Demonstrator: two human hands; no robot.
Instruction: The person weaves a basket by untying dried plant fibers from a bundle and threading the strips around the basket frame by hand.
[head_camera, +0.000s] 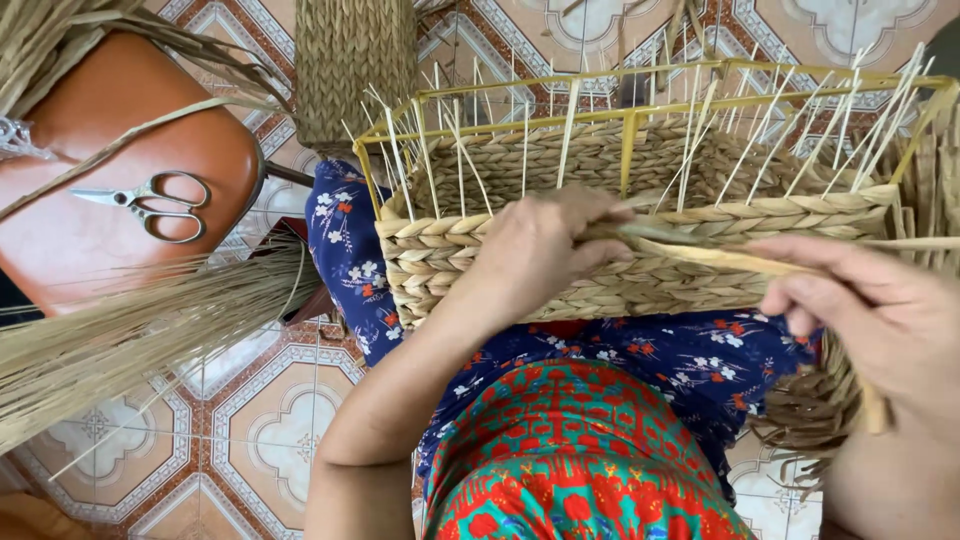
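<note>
hands: 2, left hand (535, 250) and right hand (880, 315)
half-woven baskets on yellow wire frame: 1 (640, 275)
scissors: 1 pair (150, 205)
orange-brown stool seats: 1 (95, 235)
loose dry-fibre bundles: 1 at lower left (110, 345)
finished woven panels, top of view: 1 (355, 65)
upright stakes: too many to count

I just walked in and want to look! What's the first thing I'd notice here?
Right in the middle, a half-woven basket on a yellow wire frame sits on the person's lap, thin pale stakes sticking up all around it. The left hand presses on its woven wall while the right hand pulls a flat straw strand across. To the left, scissors lie on an orange-brown stool, above a bundle of dry straw.
</note>
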